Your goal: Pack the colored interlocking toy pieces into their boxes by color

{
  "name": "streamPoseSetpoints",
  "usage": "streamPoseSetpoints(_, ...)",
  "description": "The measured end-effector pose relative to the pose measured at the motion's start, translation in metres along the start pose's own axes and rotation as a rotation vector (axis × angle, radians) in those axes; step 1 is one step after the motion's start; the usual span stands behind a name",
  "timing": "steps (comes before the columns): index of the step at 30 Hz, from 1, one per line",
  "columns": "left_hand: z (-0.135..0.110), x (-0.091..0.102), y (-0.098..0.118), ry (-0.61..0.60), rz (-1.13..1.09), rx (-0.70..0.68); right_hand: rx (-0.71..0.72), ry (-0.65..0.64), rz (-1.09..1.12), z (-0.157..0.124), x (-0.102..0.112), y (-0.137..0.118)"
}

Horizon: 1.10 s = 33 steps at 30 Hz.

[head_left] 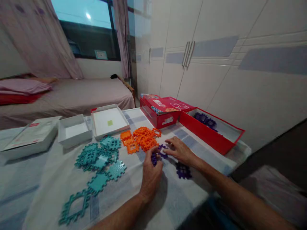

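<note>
Forearms (127,209) over tablecloth (131,183), left fingers (148,156) pinching purple piece (154,158), right fingers (170,141) spread against purple frame (164,156)

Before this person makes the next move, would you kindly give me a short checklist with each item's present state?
1. Left hand has a purple piece in its fingers: ok.
2. Right hand is at a second purple piece: ok.
3. Those two pieces are joined: cannot tell; fingers hide the edges.
4. Another purple piece lies on the cloth, near the right forearm: ok.
5. All purple pieces are out of the open red box: not ok, some remain inside.
6. Orange pieces and teal pieces are grouped by colour: ok.
</note>
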<state>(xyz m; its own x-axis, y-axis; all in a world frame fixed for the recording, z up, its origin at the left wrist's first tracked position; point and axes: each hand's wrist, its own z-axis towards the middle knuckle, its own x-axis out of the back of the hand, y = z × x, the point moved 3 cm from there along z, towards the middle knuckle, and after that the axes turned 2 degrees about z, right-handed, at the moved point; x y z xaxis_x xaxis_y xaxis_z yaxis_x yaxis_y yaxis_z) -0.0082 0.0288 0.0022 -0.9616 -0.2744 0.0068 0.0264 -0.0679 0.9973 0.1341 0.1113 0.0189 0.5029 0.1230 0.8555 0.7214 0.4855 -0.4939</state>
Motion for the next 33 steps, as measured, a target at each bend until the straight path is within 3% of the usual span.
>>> streamPoseSetpoints(5, 0.005, 0.006, 0.0, 0.063, -0.096, 0.054, -0.031, 0.034, 0.034, 0.006, -0.01, -0.012)
streamPoseSetpoints(9, 0.006, 0.006, -0.004, 0.08, -0.168, 0.096, -0.119, 0.022, 0.366, -0.003, 0.016, -0.002)
streamPoseSetpoints(12, 0.007, 0.004, -0.007, 0.068, -0.198, 0.097, -0.109, -0.138, 0.51, -0.024, 0.037, 0.0)
streamPoseSetpoints(14, 0.007, 0.003, -0.009, 0.054, -0.209, 0.098, -0.119, -0.255, 0.466, -0.042, 0.042, -0.002)
streamPoseSetpoints(16, 0.008, 0.003, -0.009, 0.045, -0.221, 0.097, -0.121, -0.274, 0.334, -0.058, 0.041, -0.004)
streamPoseSetpoints(21, 0.007, 0.003, -0.006, 0.033, -0.203, 0.099, -0.057, -0.156, 0.063, -0.075, 0.026, -0.008)
streamPoseSetpoints(33, 0.004, 0.002, -0.003, -0.033, -0.172, 0.122, -0.019, -0.079, -0.003, -0.087, 0.017, 0.0)
